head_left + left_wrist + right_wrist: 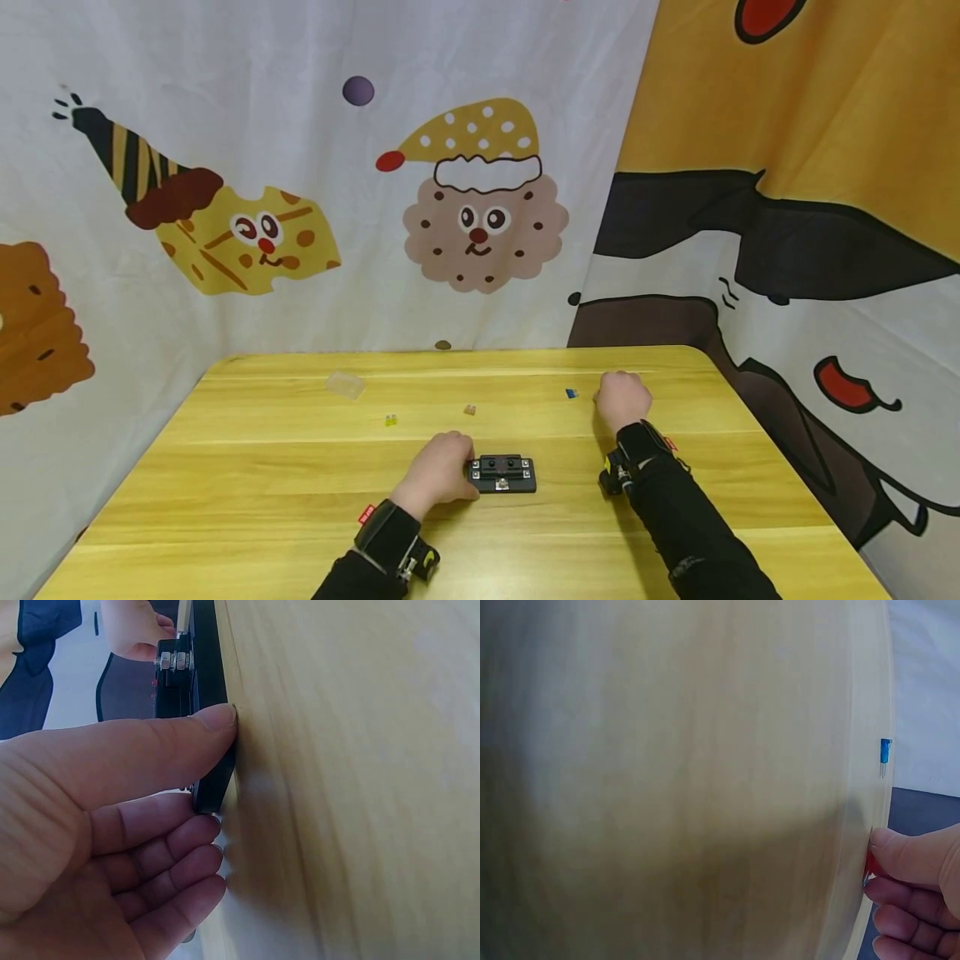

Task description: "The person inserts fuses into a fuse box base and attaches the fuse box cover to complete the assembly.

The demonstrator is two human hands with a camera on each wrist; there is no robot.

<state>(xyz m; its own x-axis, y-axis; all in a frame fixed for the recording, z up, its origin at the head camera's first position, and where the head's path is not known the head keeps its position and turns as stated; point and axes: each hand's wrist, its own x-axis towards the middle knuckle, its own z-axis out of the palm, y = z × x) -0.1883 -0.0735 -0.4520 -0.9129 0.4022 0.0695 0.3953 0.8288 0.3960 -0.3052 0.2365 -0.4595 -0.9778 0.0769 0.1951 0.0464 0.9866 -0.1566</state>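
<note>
My left hand (437,468) grips the left end of a black block (502,483) with metal terminals, which lies flat on the table. In the left wrist view, the thumb lies along one side of the block (214,769), with curled fingers by its end; metal nuts stand on top. Farther off on the right, my right hand (624,402) is low over the table. Its thumb and forefinger pinch a small red blade fuse (872,865) with metal legs, largely covered by the fingers. A blue blade fuse (572,393) lies just left of that hand.
A yellow blade fuse (391,421) and a tan one (469,410) lie beyond the block on the wooden table (262,500). Toward the back left is a clear plastic piece (345,384). A printed curtain (300,125) hangs behind the table's far edge.
</note>
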